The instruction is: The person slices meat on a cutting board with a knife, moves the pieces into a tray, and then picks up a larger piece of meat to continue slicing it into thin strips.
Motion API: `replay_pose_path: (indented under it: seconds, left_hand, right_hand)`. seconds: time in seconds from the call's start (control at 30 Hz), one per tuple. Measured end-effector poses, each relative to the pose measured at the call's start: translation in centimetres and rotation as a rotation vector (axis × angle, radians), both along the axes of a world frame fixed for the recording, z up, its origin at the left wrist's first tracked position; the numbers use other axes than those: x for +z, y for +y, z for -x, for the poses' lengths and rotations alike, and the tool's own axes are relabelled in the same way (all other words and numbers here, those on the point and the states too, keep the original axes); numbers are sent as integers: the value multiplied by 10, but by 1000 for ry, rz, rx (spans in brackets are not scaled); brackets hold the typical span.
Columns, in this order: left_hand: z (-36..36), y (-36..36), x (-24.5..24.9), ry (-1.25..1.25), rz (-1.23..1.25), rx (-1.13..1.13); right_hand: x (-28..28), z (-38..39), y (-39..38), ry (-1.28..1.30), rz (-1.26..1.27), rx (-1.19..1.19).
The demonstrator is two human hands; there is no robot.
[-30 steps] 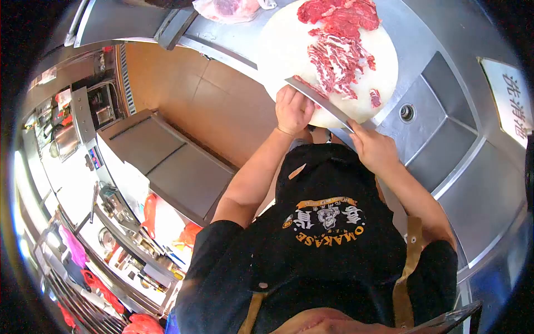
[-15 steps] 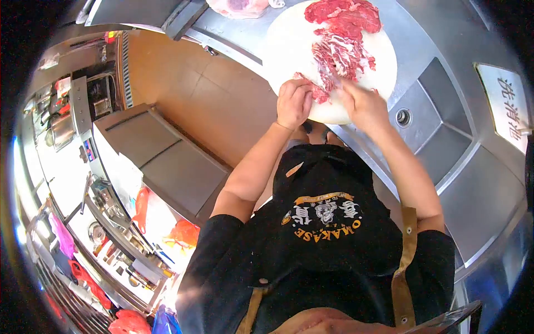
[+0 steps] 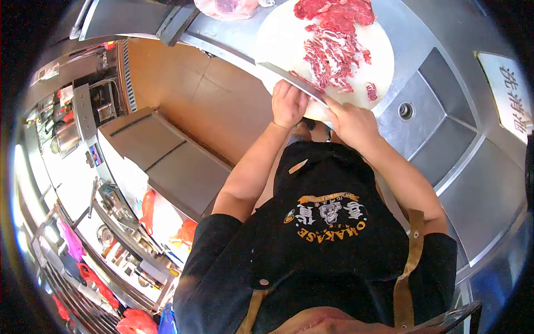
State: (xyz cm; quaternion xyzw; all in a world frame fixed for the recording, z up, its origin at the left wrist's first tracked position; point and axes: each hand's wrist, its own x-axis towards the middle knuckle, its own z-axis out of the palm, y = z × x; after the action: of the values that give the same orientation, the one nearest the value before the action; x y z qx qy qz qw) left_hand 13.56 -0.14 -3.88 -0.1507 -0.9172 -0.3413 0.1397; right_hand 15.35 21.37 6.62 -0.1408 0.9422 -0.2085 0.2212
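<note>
My right hand (image 3: 355,125) is closed around the handle of a knife (image 3: 293,82), whose broad blade points to the upper left across the near part of a round white cutting board (image 3: 379,53). Beside the blade's near side, my left hand (image 3: 289,104) has its fingers curled; whatever they hold is hidden. A little red meat shows just behind the blade. Farther back, marbled slices of raw meat (image 3: 329,55) lie in a loose pile, touching a larger red piece of meat (image 3: 336,11). One small meat scrap (image 3: 371,92) sits apart on the right.
A steel sink (image 3: 425,97) with a drain lies right of the board. Another pale pink piece of meat (image 3: 228,6) rests on the steel counter (image 3: 222,33) at the back left. Left and below are a brown floor (image 3: 178,72) and a low steel cabinet (image 3: 172,161).
The knife, blurred between my hands before, now shows clearly with its blade angled to the upper left. My right hand has moved slightly left and nearer me; the left has shifted a little nearer me.
</note>
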Motion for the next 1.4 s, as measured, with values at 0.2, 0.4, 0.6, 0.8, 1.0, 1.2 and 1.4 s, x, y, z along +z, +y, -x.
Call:
replay_pose_path:
  seconds: [0.2, 0.4, 0.6, 0.8, 1.0, 1.2, 1.4]
  left_hand:
    - [2, 0, -8, 48, -19, 43]
    - [-2, -4, -6, 37, -45, -1]
    - [4, -4, -1, 89, -96, -5]
    - [-1, -9, 2, 84, -90, -50]
    - [-1, -6, -1, 36, -33, 1]
    - [-2, -10, -10, 51, -21, -38]
    - [-3, -8, -10, 10, -9, -19]
  right_hand:
    - [-11, -26, 29, 63, 90, -30]
    - [-56, 86, -52, -14, 253, -60]
    - [-21, 109, -18, 26, 187, -290]
    - [-8, 38, -1, 142, 178, -109]
    - [23, -38, 36, 13, 12, -9]
    - [-9, -7, -4, 25, 10, 21]
    - [8, -40, 32, 4, -55, 16]
